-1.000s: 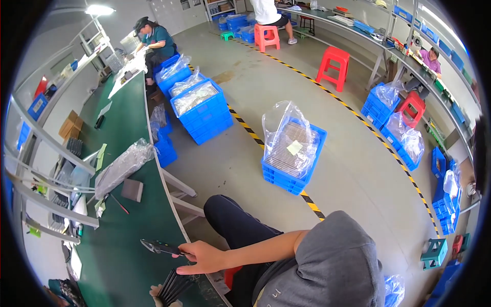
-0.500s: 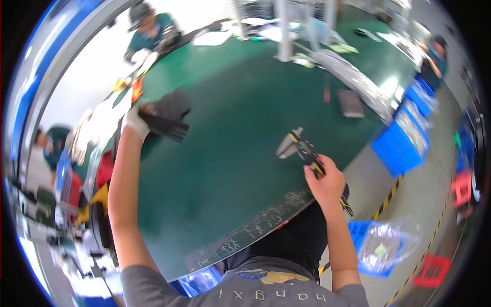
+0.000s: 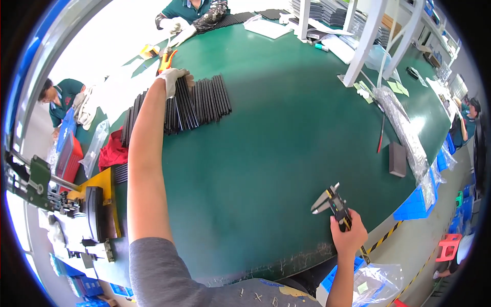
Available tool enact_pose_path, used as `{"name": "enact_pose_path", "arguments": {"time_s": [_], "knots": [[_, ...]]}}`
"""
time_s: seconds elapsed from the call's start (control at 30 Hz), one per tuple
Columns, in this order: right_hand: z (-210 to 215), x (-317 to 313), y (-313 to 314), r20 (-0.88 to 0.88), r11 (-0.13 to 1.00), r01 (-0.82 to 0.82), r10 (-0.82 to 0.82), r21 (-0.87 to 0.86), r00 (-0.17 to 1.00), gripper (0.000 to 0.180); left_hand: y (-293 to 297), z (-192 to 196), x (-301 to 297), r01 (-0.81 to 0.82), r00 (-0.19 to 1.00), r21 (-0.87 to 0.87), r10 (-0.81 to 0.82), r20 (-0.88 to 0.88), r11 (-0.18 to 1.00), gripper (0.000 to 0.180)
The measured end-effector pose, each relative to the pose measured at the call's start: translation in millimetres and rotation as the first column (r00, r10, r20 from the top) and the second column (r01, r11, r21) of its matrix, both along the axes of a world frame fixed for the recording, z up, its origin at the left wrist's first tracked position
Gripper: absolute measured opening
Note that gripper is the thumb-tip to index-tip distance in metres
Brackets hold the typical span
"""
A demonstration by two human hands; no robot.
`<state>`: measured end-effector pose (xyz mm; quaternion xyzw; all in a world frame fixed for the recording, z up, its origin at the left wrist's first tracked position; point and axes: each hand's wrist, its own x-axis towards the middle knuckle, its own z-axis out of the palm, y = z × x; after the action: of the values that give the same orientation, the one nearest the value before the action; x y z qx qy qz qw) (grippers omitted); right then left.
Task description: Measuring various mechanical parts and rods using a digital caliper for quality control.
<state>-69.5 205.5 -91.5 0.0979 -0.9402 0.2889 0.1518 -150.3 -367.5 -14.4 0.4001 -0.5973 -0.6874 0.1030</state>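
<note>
My right hand (image 3: 350,236) is closed around a digital caliper (image 3: 338,207), held over the near right part of the table with its metal jaws parted and nothing between them. The caliper's beam sticks out below the hand. My left arm reaches far out, and my left hand (image 3: 174,79), in a pale glove, is closed over the far ends of several thin black rods (image 3: 185,108). These slant across a row of similar black rods (image 3: 214,98) lying side by side. The forearm hides part of that row. Just beyond the glove lie orange-handled pliers (image 3: 166,59).
A grey-brown block (image 3: 397,159) and a bubble-wrapped roll (image 3: 404,128) lie on the right of the green table (image 3: 266,138). White shelf posts (image 3: 364,43) rise at the back. A yellow-based device (image 3: 97,202) stands left. A co-worker's gloved hands (image 3: 176,25) are across the table.
The view has swung, so the table contents sit differently in the picture. The caliper stays in my right hand. My left hand is still at the black rods, which were blurred before.
</note>
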Motion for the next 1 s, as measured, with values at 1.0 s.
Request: {"name": "enact_pose_path", "arguments": {"time_s": [1.0], "knots": [[-10,-2,9,0.035,0.997,-0.074,0.074,0.007,0.997,0.037,42,-48,-16,0.443,0.867,-0.895,0.282,0.411,-0.058,0.024]]}}
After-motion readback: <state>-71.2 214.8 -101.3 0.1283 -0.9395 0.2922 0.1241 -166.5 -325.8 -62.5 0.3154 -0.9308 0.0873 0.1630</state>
